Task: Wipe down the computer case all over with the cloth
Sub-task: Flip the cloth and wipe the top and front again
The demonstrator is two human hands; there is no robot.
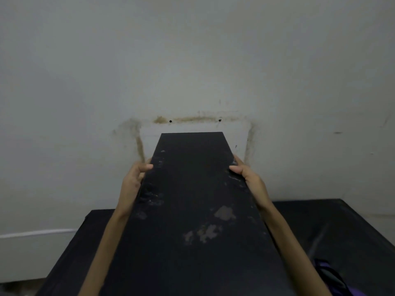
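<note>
Gripping the smudged black computer case (192,199) by its two long edges, left hand (133,183) and right hand (251,182) both curled round it with thumbs on top, holding it over the black surface (346,227) facing a stained wall (192,60).

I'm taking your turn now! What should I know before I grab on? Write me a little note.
Left hand: grips the left edge of the computer case, thumb on its face.
Right hand: grips the right edge in the same way.
Case: held up lengthwise over the black table; its near end is out of view.
Cloth: in neither hand. The purple thing at the table's right may be it.
Done: cannot tell; pale smudges show on the case's face.
Left: take the cloth and wipe every side.
</note>
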